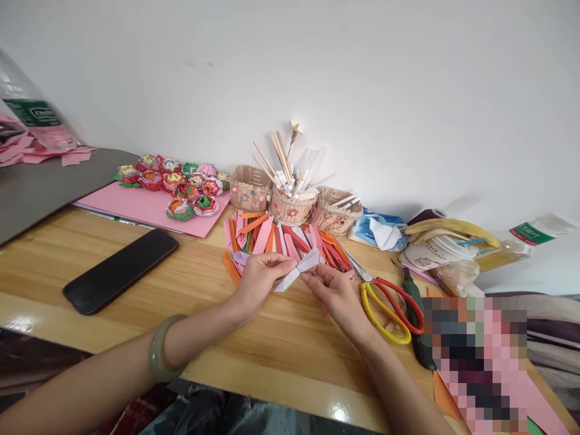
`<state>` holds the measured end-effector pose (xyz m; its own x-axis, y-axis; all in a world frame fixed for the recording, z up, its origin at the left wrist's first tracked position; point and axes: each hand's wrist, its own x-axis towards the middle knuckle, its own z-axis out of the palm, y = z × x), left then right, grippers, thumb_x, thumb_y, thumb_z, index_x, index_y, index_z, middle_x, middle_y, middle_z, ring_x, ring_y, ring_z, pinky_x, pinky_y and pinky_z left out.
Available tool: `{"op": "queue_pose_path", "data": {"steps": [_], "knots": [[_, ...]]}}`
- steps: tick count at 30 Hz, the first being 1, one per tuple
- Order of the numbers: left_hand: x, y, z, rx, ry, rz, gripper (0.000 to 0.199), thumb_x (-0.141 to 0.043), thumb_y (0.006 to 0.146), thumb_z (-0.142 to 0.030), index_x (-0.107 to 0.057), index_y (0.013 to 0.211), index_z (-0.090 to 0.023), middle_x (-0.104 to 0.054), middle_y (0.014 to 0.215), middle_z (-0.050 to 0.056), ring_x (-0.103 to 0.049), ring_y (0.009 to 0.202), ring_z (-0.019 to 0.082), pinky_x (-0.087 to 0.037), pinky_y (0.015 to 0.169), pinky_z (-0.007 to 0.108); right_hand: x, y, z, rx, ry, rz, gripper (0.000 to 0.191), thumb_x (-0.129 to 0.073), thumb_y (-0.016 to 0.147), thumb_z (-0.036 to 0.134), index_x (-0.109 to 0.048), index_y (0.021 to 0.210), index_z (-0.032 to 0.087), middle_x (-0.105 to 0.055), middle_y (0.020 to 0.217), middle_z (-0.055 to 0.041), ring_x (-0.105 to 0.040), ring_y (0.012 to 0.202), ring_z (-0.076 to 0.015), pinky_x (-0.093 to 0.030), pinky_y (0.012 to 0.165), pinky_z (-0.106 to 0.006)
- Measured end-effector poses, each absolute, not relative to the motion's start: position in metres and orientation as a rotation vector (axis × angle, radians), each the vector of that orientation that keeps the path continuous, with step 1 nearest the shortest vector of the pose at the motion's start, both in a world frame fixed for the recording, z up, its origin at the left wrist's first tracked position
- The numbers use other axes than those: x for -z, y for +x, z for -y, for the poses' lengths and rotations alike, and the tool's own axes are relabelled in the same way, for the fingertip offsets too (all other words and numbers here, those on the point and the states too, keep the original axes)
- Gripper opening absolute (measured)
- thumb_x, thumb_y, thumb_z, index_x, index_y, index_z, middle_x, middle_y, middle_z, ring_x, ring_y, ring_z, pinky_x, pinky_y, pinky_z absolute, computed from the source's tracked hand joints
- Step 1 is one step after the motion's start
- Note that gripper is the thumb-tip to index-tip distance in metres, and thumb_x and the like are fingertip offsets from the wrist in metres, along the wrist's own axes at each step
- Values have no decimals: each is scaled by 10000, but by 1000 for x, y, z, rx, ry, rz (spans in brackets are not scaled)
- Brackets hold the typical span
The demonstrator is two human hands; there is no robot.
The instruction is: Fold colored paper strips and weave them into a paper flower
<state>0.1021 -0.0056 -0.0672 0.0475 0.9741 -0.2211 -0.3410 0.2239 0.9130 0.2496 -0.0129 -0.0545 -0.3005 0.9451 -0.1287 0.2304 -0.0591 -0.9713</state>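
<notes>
Between my two hands is a folded strip of pale lilac-white paper [290,279], held above the wooden table. My left hand [260,281] pinches its left side between thumb and fingers. On the other side, the thumb and fingertips of my right hand [335,296] are closed on the same paper, near its fold. Just beyond the hands lies a loose heap of folded paper strips [263,232] in pink, orange, red and purple. Scissors [392,308] with one red and one yellow handle loop rest to the right of my right hand.
Several folded-paper flowers [185,190] sit on pink sheets [131,208] at back left. Three decorated baskets [294,206] hold sticks and tubes by the wall. A black phone [120,272] lies left; a dark green tool [419,326], lidded cup [430,251] and bottle [521,241] stand right.
</notes>
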Motion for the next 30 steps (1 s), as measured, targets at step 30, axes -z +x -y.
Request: {"op": "queue_pose_path", "data": {"steps": [30], "knots": [[61, 94, -5, -904, 414, -720, 51, -641, 658, -85, -680, 635, -109, -641, 607, 25, -540, 542, 74, -406, 507, 168, 65, 255, 12, -1064, -1117, 1838, 267, -506, 833, 355, -664, 1007, 228, -646, 850, -43, -543, 772, -212, -439, 732, -332]]}}
